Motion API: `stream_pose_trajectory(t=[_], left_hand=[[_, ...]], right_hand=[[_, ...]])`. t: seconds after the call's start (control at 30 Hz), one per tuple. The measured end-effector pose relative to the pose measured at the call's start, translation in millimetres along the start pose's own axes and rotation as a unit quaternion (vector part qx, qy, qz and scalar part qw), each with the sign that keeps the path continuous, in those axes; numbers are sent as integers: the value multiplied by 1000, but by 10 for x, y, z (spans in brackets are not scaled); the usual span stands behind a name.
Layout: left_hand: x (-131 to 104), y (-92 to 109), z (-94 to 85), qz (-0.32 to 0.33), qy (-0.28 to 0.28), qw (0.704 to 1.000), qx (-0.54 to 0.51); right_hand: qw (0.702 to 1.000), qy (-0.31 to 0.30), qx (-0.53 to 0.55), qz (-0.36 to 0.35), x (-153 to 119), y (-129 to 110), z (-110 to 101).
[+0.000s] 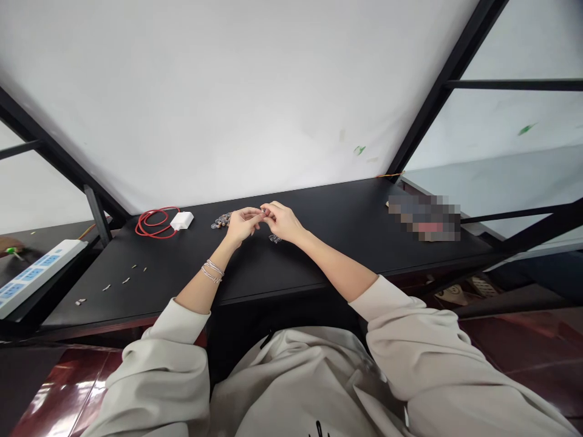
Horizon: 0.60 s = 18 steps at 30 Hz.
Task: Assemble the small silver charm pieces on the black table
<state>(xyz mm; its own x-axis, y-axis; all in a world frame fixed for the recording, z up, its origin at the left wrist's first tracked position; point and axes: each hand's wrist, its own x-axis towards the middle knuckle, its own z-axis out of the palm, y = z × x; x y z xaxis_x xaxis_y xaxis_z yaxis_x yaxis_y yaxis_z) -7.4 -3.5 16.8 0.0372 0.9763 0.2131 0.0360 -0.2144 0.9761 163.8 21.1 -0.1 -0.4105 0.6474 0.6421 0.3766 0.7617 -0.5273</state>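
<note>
Over the middle of the black table (337, 243), my left hand (243, 224) and my right hand (283, 221) meet at the fingertips. Both are closed in a pinch around something small, mostly hidden by the fingers; a shiny bit shows between them. Just left of my left hand lies a pile of small clear and brown pieces (221, 221), too small to name. Another little cluster of clear pieces (274, 238) rests under my right hand. A silvery bracelet (212, 271) circles my left wrist.
A white charger (182, 220) with a coiled red cable (152, 223) lies at the left. Several tiny pale bits (106, 287) are scattered near the left front. Beyond them stands a white power strip (39, 276). A blurred-out object (423, 217) lies far right. Black frame bars (437, 91) flank the table.
</note>
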Motion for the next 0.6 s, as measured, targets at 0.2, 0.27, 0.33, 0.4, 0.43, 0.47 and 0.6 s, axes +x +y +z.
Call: stream_pose_trajectory(t=[0.2, 0.27, 0.33, 0.4, 0.43, 0.47, 0.6], left_hand=[[1, 22, 4, 15, 9, 1000, -17], [4, 16, 4, 13, 12, 1000, -16], [4, 13, 4, 12, 13, 1000, -14], [2, 15, 3, 10, 14, 1000, -13], [2, 15, 3, 10, 15, 1000, -11], [1, 14, 2, 10, 18, 1000, -10], [7, -5, -2, 15, 14, 1000, 6]], right_hand=[[989, 8, 132, 65, 14, 13, -1], [981, 8, 168, 95, 19, 46, -12], [973, 15, 196, 118, 26, 75, -32], [966, 18, 219, 136, 38, 86, -55], [962, 16, 232, 143, 45, 85, -65], [958, 12, 246, 149, 52, 78, -73], [944, 13, 288, 159, 72, 43, -80]])
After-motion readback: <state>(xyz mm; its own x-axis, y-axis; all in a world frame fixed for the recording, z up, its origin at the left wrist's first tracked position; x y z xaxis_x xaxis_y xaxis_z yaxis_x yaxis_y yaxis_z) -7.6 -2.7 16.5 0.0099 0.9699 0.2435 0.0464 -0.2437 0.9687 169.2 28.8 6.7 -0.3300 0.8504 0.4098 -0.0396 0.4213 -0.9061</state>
